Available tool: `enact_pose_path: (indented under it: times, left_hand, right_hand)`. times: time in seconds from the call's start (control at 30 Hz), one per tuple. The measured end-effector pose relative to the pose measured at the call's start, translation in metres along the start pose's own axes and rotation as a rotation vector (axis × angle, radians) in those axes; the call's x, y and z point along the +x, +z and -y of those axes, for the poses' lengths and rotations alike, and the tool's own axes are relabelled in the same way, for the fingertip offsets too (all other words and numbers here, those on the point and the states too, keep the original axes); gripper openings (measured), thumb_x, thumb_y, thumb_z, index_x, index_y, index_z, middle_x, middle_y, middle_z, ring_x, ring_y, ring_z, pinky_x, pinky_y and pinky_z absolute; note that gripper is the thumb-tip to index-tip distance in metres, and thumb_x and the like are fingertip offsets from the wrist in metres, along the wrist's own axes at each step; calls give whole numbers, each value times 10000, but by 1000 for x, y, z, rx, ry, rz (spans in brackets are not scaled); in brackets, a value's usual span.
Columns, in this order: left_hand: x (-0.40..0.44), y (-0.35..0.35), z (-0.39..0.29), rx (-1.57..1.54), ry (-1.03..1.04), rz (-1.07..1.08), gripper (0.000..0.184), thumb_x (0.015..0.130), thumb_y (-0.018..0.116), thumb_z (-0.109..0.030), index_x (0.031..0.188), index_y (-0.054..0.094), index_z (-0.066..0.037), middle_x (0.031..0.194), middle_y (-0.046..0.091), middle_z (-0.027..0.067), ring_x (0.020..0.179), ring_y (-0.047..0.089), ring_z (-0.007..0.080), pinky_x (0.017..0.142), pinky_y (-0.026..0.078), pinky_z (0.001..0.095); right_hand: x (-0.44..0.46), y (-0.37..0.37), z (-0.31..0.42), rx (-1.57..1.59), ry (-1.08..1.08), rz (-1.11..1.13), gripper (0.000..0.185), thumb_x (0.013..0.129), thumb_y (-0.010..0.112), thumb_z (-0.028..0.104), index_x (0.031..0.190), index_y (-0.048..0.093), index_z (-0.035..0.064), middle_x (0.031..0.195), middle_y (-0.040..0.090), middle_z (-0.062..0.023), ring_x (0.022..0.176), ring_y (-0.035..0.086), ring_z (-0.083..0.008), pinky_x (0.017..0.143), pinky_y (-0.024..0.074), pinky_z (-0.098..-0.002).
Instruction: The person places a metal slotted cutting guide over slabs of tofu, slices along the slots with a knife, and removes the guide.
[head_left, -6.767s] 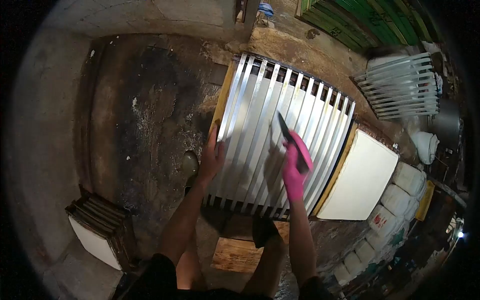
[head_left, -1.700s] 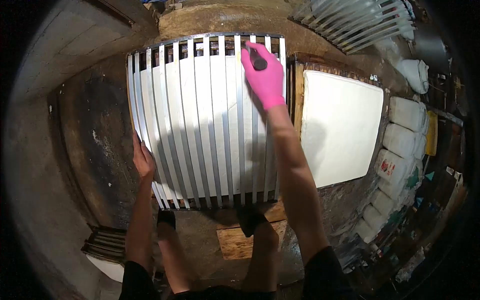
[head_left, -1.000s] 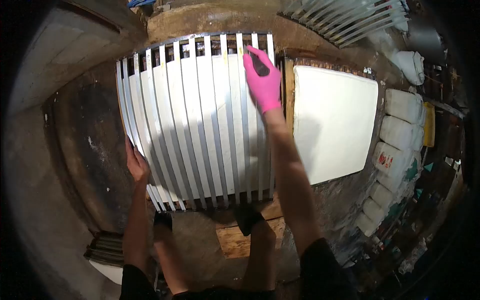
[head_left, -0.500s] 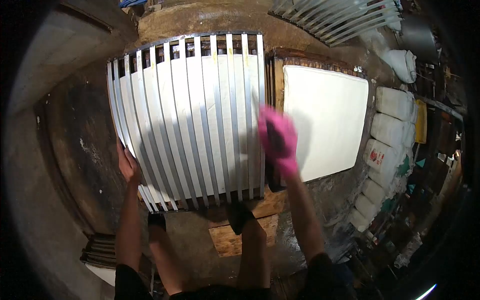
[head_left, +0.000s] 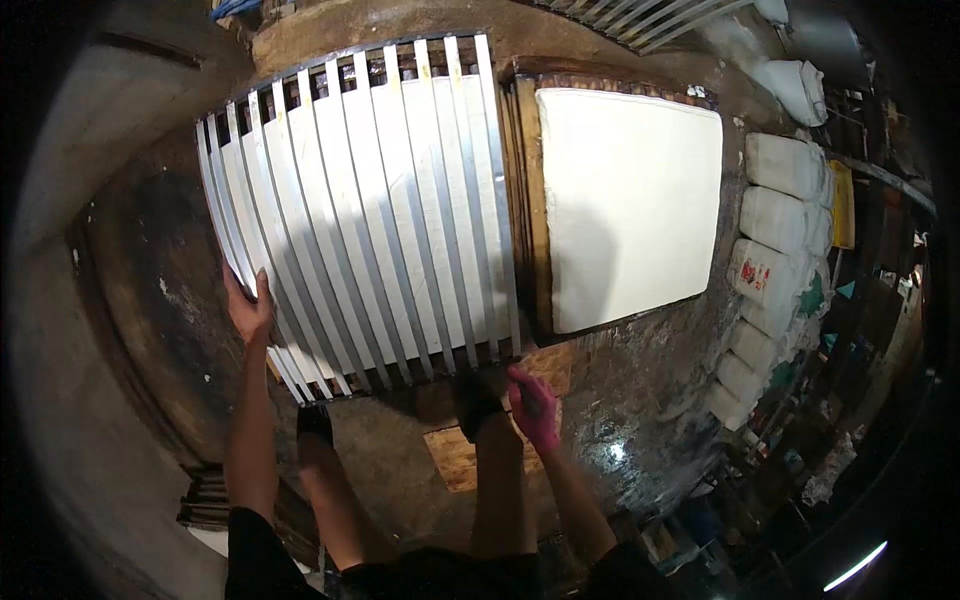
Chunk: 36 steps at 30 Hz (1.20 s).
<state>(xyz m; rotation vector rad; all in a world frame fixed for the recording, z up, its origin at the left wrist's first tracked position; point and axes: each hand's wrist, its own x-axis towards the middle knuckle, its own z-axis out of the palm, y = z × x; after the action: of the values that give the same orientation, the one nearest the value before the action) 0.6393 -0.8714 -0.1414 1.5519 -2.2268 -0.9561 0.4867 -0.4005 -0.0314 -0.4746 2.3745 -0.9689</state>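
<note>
A slatted metal frame [head_left: 383, 198] lies tilted over a white cloth-like sheet [head_left: 345, 148], which shows between its bars. My bare left hand [head_left: 250, 308] grips the left side of this frame, thumb over the edge slat. Close by the frame's lower right corner is my right hand [head_left: 537, 408] in a pink glove. Its fingers are curled, with a dark grey patch at the palm; what they hold, if anything, cannot be made out. To the right, a second white sheet [head_left: 650, 200] covers a wooden-sided stack [head_left: 537, 215].
Several white bundles [head_left: 785, 220] line the right side, beside a yellow object [head_left: 842, 205]. Another slatted frame [head_left: 650, 22] leans at the top. My feet stand below the frame, near a wooden board [head_left: 450, 460] on the dark floor.
My gloved right hand has come down from the frame's right side to its lower right corner. My left hand stays on the left edge. The view has shifted slightly.
</note>
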Motion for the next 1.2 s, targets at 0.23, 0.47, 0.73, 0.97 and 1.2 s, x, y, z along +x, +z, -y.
enact_pose_path:
  times: [0.23,0.47,0.73,0.97,1.2]
  left_hand:
    - [26,1,81,164,203,-152,729,849,768,-305,1400,454,54,1006,685,140,866,614,213,774,514,346]
    - [-45,-118,-182,176,-129,-341,763,662,771,-191,1315,468,62,854,557,91,779,517,257,777,459,412]
    - [-166,-256,-232,273,74,-533,410,878,676,-112,1254,618,41,880,667,192,700,560,300,654,447,458]
    - [-307,-280,-244,412,275,-370,458,895,658,-241,1253,598,39,764,568,156,538,437,255,562,458,453]
    - [-493,-273,-190,617,167,-116,307,850,701,-279,896,578,-2,860,570,158,587,506,289,578,466,454]
  right_hand:
    - [-21,-90,33,593,379,-223,210,979,613,148,1140,686,35,1008,711,-81,958,661,-139,837,511,-279]
    - [-221,-202,-95,45,928,88,347,849,733,328,1037,715,37,989,736,-103,936,704,-212,800,545,-369]
    - [-434,-262,-109,-30,1247,34,432,799,737,391,1068,717,54,963,720,-132,852,687,-320,742,543,-462]
    - [-515,-211,-122,142,1169,2,443,802,737,408,1061,710,50,964,714,-134,857,686,-321,737,546,-455]
    - [-444,-272,-141,157,775,-147,455,805,738,425,1054,703,46,965,709,-135,863,685,-323,733,549,-448]
